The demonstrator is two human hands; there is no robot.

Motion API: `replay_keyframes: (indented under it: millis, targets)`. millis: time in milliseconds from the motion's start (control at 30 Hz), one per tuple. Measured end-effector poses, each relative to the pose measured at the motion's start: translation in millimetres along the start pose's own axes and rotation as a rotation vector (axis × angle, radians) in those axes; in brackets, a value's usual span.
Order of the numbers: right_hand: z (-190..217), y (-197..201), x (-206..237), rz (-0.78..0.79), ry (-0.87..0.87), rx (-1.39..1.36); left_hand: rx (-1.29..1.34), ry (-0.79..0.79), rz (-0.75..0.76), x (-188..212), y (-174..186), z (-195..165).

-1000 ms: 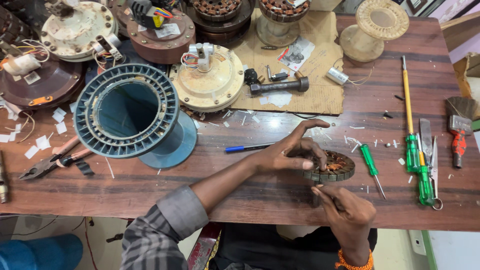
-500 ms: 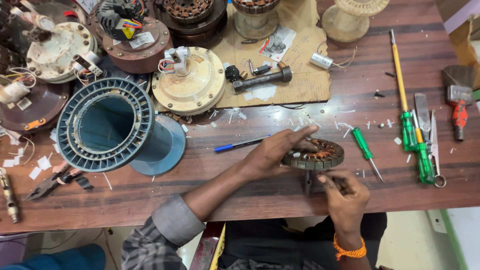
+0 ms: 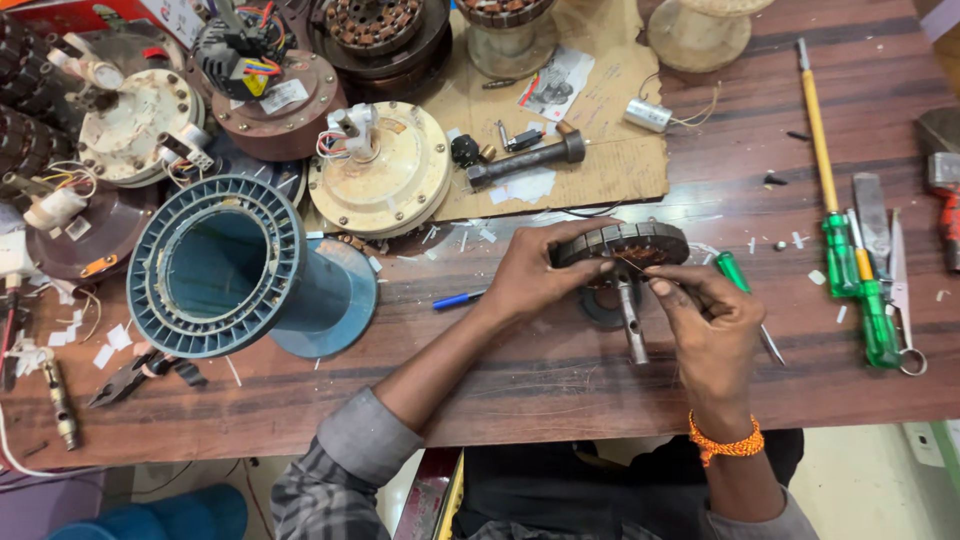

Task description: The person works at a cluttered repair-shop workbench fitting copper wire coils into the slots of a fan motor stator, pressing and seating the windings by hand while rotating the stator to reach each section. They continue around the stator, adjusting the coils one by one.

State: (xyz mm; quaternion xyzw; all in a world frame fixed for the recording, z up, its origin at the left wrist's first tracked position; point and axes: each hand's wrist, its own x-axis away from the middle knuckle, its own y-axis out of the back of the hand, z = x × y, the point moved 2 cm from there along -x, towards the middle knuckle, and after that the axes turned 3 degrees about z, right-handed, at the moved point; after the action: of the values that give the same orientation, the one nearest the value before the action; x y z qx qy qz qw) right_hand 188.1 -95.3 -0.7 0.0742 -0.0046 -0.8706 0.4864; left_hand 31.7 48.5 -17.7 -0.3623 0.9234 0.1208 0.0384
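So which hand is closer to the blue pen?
The left hand. It holds the round motor winding just right of the blue pen, which lies by its wrist. The right hand is farther right, past the winding's metal shaft.

The worktop [image 3: 560,400] is dark brown streaked wood; the ribbed spool [image 3: 225,265] is dull teal-blue; the round motor cover [image 3: 385,185] is cream with brown smudges; the stator [image 3: 625,243] shows dark grey laminations and copper-coloured winding; the pen [image 3: 458,299] is blue; the screwdrivers [image 3: 860,290] have green handles, one on a yellow shaft; the wristband [image 3: 725,443] is orange; the sleeve [image 3: 340,470] is grey checked; the cardboard [image 3: 600,130] is tan.
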Motion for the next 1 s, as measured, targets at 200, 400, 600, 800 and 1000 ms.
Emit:
replay_keyframes:
  millis: [200, 400, 600, 800, 1000]
  targets:
    - [-12.9, 0.2, -1.1, -0.007, 0.009, -0.077, 0.103, 0.018, 0.024, 1.1, -1.0, 12.7]
    - [-16.8, 3.6, 2.9, -0.001, -0.003, -0.016, 0.141, 0.013, 0.033, 5.3, -1.8, 20.5]
    - [-29.4, 2.7, -2.4, 0.013, -0.072, -0.268, 0.127, 0.054, 0.029, 4.7, 0.3, 31.3]
    - [-36.8, 2.8, -7.9, 0.059, -0.092, -0.424, 0.148, 0.067, 0.035, 3.5, 1.4, 33.7]
    - [-40.2, 3.9, -3.8, 0.067, -0.145, -0.538, 0.149, 0.018, 0.041, 4.7, 0.5, 33.0]
